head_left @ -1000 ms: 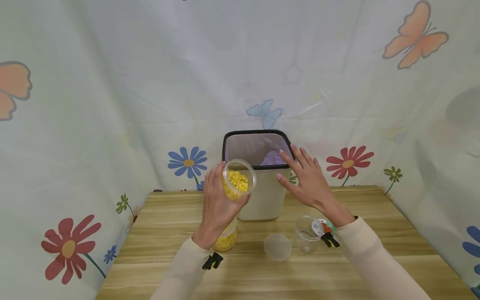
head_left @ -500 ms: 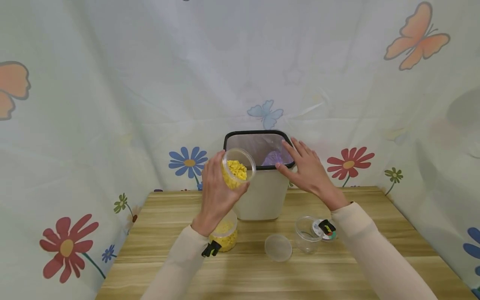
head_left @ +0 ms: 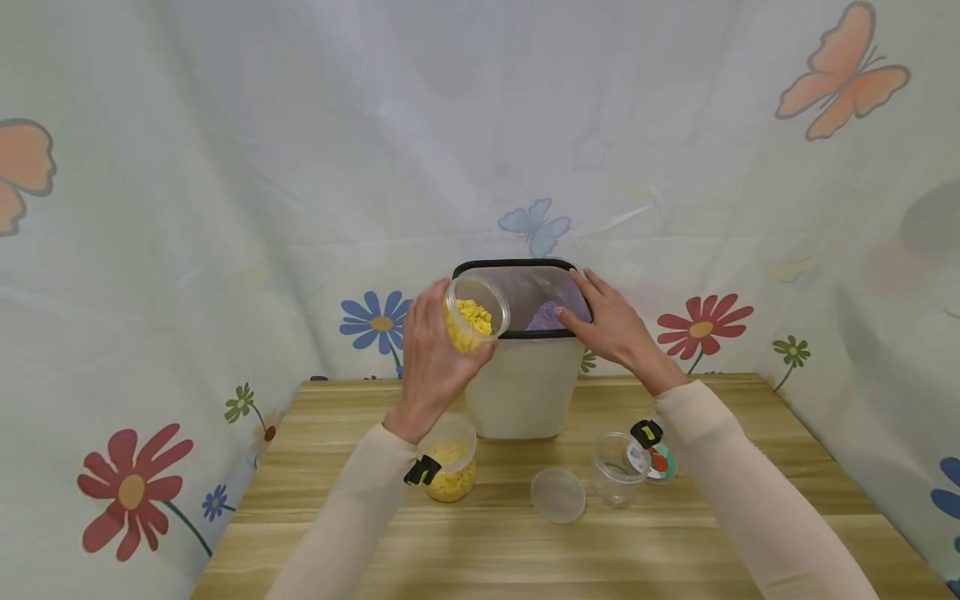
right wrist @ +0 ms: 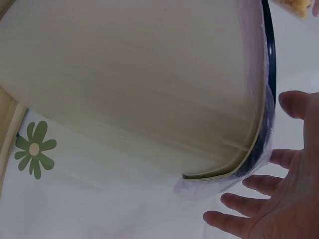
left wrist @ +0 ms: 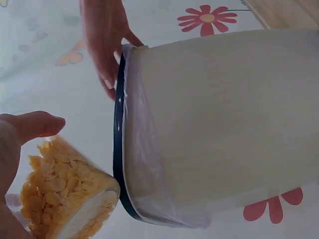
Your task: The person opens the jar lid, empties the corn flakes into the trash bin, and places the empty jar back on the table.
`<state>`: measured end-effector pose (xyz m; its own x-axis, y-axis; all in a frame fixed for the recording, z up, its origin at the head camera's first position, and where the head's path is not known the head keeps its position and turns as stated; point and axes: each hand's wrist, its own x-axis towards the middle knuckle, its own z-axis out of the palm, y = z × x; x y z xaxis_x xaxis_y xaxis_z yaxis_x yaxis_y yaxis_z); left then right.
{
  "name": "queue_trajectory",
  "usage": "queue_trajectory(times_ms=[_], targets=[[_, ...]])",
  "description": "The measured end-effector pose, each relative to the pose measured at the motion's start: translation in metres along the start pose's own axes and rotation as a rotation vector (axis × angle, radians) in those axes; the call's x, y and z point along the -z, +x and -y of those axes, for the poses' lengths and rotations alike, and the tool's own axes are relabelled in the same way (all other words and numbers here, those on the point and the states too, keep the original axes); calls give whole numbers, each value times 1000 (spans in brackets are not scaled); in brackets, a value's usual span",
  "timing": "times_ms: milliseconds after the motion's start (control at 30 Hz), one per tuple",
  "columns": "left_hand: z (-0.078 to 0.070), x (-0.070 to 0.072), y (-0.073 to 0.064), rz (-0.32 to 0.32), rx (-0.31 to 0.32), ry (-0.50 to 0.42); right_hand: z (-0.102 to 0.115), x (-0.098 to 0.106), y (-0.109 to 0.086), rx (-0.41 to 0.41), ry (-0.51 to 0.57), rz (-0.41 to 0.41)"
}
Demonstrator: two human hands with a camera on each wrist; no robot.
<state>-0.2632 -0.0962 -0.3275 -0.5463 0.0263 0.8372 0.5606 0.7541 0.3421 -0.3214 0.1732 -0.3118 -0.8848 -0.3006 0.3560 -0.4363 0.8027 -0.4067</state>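
Observation:
My left hand (head_left: pixel 435 358) grips a clear plastic jar of cornflakes (head_left: pixel 471 321), tilted, its mouth facing up and right at the front left of the bin's rim. In the left wrist view the jar's base touches or nearly touches the black rim (left wrist: pixel 118 119). A pale trash can (head_left: pixel 521 392) with a thin purple liner (head_left: pixel 546 317) stands behind. Over its right corner is my right hand (head_left: pixel 618 329), with fingers extended outside the rim and thumb over the opening. Whether it touches the rim is unclear in the right wrist view.
A second jar of cornflakes (head_left: pixel 452 471) stands on the wooden table (head_left: pixel 337 517), partly under my left wrist. A translucent lid (head_left: pixel 558 495) lies flat. Right of it are a clear jar (head_left: pixel 617 479) and a round colourful piece (head_left: pixel 662 462). A patterned curtain (head_left: pixel 300 167) hangs behind.
My left hand has raised the jar of cornflakes toward the bin's rim. My right hand has shifted forward and closer around the bin's right corner.

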Motion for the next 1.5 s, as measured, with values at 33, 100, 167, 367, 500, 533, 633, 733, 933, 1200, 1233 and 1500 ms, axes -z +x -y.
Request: queue_trajectory(times_ms=[33, 100, 167, 367, 500, 533, 633, 733, 933, 1200, 1233, 1500], targets=[[0, 0, 2, 3, 3, -2, 0, 0, 1, -7, 2, 4], [-1, -1, 4, 4, 4, -7, -2, -1, 3, -19, 3, 14], [-2, -1, 7, 3, 1, -13, -3, -1, 5, -29, -2, 21], [-4, -1, 16, 2, -10, 6, -6, -1, 14, -56, 10, 21], [-4, 0, 24, -1, -12, 17, -9, -2, 18, -77, 39, 14], [-3, 0, 25, 0, -13, 16, -10, -2, 19, -81, 45, 14], [-3, 0, 30, -3, -16, 14, -11, -3, 21, -89, 60, 21], [-1, 0, 34, -9, -20, 21, -11, -2, 24, -109, 74, 41], [0, -2, 39, 1, -18, 31, -16, -5, 28, -163, 92, 59], [2, -4, 41, 18, -25, 44, -20, -11, 24, -194, 65, 40], [3, -5, 42, 19, -25, 44, -20, -12, 24, -195, 47, 31], [7, -7, 43, 39, -22, 56, -25, -12, 23, -236, 24, 4]])
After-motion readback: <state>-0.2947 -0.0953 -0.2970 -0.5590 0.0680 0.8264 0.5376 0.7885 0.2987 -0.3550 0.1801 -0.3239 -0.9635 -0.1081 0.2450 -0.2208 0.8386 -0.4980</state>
